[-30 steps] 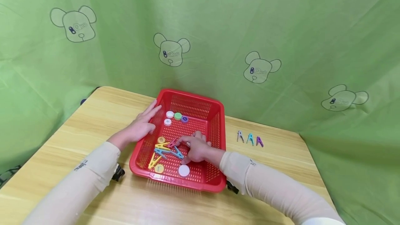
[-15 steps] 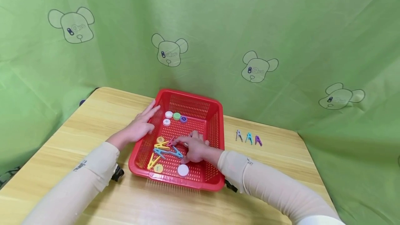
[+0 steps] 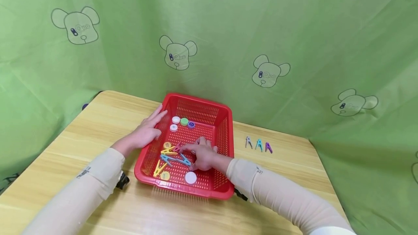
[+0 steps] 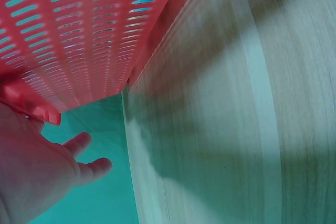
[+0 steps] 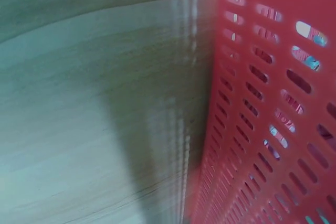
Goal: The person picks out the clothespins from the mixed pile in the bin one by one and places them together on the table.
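Note:
In the head view a red plastic basket point(image 3: 188, 190) stands on the table. My left hand point(image 3: 146, 132) rests on its left rim, fingers stretched forward and thumb over the inside. Two of its fingers also show extended beyond the basket in the left wrist view. My right hand point(image 3: 203, 155) reaches down inside, index finger pointing left and touching a pink clothespin point(image 3: 176, 148). Beside that lie two blue clothespins point(image 3: 184, 160) and two yellow clothespins point(image 3: 159, 168). A white cap point(image 3: 191, 177) lies below the right hand. The right wrist view shows only the basket's slotted wall and the table.
White, green and purple caps point(image 3: 184, 121) sit at the basket's far end. Two yellow caps point(image 3: 164, 175) lie along its left side. Grey, turquoise and purple clothespins point(image 3: 259, 144) stand in a row on the wooden table point(image 3: 281, 169). A green curtain point(image 3: 222, 28) hangs behind.
The right index fingertip and the pink clothespin have shifted very slightly left. The left hand stays on the rim, and the camera has turned a little.

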A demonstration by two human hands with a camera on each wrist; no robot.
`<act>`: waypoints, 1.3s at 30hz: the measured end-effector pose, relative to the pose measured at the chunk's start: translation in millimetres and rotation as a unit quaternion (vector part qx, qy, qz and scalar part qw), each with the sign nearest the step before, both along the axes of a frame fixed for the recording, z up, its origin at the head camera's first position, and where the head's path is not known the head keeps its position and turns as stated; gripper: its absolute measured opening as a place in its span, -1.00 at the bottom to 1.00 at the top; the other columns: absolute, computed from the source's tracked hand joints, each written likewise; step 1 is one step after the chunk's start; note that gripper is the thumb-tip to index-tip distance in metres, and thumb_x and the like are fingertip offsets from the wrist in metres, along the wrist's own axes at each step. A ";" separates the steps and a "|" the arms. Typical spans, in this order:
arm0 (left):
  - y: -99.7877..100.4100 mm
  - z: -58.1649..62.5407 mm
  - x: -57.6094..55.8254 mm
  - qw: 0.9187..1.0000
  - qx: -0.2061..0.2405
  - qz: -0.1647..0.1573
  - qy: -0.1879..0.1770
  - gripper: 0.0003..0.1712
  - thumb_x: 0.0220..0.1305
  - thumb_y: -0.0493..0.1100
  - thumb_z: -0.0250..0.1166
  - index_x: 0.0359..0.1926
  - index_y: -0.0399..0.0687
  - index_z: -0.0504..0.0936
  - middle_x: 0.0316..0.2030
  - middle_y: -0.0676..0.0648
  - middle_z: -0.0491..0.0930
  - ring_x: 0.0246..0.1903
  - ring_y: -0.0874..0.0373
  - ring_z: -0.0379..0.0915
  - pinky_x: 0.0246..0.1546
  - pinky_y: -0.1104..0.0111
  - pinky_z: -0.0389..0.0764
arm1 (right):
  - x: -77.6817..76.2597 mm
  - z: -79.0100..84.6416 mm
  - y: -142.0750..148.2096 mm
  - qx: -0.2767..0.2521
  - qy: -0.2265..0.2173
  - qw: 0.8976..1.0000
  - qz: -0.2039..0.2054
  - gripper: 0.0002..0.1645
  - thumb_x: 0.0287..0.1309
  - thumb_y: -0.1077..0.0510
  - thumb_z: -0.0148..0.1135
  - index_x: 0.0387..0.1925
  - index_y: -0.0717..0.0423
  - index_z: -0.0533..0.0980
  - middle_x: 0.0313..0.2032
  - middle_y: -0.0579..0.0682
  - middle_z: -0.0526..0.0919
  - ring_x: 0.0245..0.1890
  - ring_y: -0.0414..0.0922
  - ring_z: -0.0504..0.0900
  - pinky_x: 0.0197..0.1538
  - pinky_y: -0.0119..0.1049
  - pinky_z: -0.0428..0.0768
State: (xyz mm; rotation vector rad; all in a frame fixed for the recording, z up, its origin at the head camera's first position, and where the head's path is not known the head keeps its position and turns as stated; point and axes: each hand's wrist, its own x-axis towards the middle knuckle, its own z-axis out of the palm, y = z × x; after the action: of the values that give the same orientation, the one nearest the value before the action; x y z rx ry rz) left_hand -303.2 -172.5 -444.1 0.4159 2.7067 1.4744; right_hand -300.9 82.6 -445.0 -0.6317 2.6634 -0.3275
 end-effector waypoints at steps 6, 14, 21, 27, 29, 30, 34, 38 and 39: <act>0.2 -0.2 0.1 1.000 0.007 0.002 -0.005 0.05 0.02 -0.39 0.11 0.59 -0.05 0.01 0.58 0.09 -0.35 0.47 -0.31 -0.32 0.28 -0.27 0.11 | 0.1 -0.9 1.1 -0.001 0.008 1.000 0.002 -0.33 -0.12 0.03 0.61 0.02 -0.61 0.55 -0.12 -0.04 0.24 -0.01 0.01 0.21 -0.02 0.04 0.23; 0.9 -1.1 -0.4 1.000 0.013 0.001 -0.009 0.06 0.00 -0.39 0.13 0.59 -0.03 0.01 0.58 0.13 -0.36 0.47 -0.27 -0.31 0.27 -0.24 0.15 | 0.7 -1.4 0.3 -0.019 0.014 1.000 -0.013 -0.34 -0.18 0.06 0.64 -0.05 -0.54 0.54 -0.10 -0.05 0.26 0.01 -0.01 0.22 0.01 0.04 0.23; 0.6 -0.8 -0.1 1.000 0.012 -0.002 -0.006 0.07 -0.01 -0.40 0.13 0.59 -0.06 0.00 0.58 0.12 -0.38 0.47 -0.29 -0.33 0.30 -0.27 0.05 | 0.4 1.6 -0.5 -0.037 0.026 0.999 -0.027 -0.35 -0.19 0.04 0.65 -0.05 -0.52 0.55 -0.11 -0.05 0.27 0.01 -0.02 0.24 -0.02 0.01 0.25; 0.5 0.0 -0.2 1.000 0.006 -0.002 -0.004 0.06 0.00 -0.40 0.13 0.59 -0.06 -0.01 0.57 0.16 -0.39 0.47 -0.29 -0.34 0.32 -0.27 0.00 | 0.4 4.0 -0.4 -0.066 0.035 0.997 -0.035 -0.34 -0.24 0.04 0.67 -0.05 -0.46 0.56 -0.09 -0.06 0.27 0.02 -0.02 0.24 0.00 0.00 0.24; 0.2 0.5 -0.1 1.000 0.003 -0.003 -0.001 0.06 0.01 -0.40 0.12 0.59 -0.08 -0.01 0.57 0.14 -0.39 0.47 -0.30 -0.33 0.32 -0.28 -0.01 | 0.0 4.8 0.0 -0.074 0.039 0.996 -0.036 -0.34 -0.27 0.04 0.68 -0.07 -0.46 0.56 -0.08 -0.05 0.28 0.03 -0.02 0.25 0.00 0.00 0.25; 0.3 0.7 -0.1 1.000 0.002 -0.003 -0.001 0.06 0.01 -0.40 0.12 0.59 -0.08 0.00 0.57 0.14 -0.39 0.47 -0.30 -0.33 0.32 -0.27 -0.02 | -0.4 5.0 0.2 -0.078 0.040 0.995 -0.037 -0.34 -0.28 0.04 0.68 -0.08 -0.46 0.56 -0.08 -0.06 0.28 0.03 -0.02 0.25 -0.01 0.00 0.25; 0.6 1.3 0.1 1.000 -0.003 -0.002 -0.007 0.06 0.02 -0.39 0.13 0.59 -0.05 -0.01 0.57 0.18 -0.41 0.48 -0.28 -0.33 0.32 -0.27 -0.02 | -1.2 6.7 1.0 -0.091 0.046 0.994 -0.042 -0.31 -0.30 0.05 0.70 -0.08 -0.46 0.55 -0.07 -0.06 0.28 0.04 -0.03 0.25 -0.01 -0.01 0.25; 1.2 2.1 0.7 1.000 -0.007 -0.002 -0.014 0.05 0.05 -0.38 0.12 0.59 -0.04 -0.01 0.56 0.20 -0.41 0.48 -0.24 -0.35 0.33 -0.26 -0.01 | -1.3 8.4 2.3 -0.099 0.051 0.993 -0.047 -0.28 -0.35 0.05 0.72 -0.08 -0.45 0.56 -0.02 -0.04 0.29 0.08 -0.01 0.25 0.03 0.02 0.24; 1.3 2.2 0.7 1.000 -0.008 -0.003 -0.013 0.04 0.05 -0.38 0.12 0.59 -0.05 -0.01 0.57 0.19 -0.40 0.48 -0.25 -0.35 0.33 -0.26 -0.02 | -1.2 8.7 3.0 -0.102 0.052 0.992 -0.049 -0.28 -0.37 0.04 0.72 -0.08 -0.45 0.56 0.00 -0.03 0.29 0.10 -0.01 0.24 0.05 0.04 0.24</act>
State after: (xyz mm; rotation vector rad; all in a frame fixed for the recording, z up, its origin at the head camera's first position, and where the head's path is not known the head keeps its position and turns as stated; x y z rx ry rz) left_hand -302.5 -171.2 -441.9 0.4006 2.6933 1.4444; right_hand -302.2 85.6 -436.3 -0.5949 2.7887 -0.6160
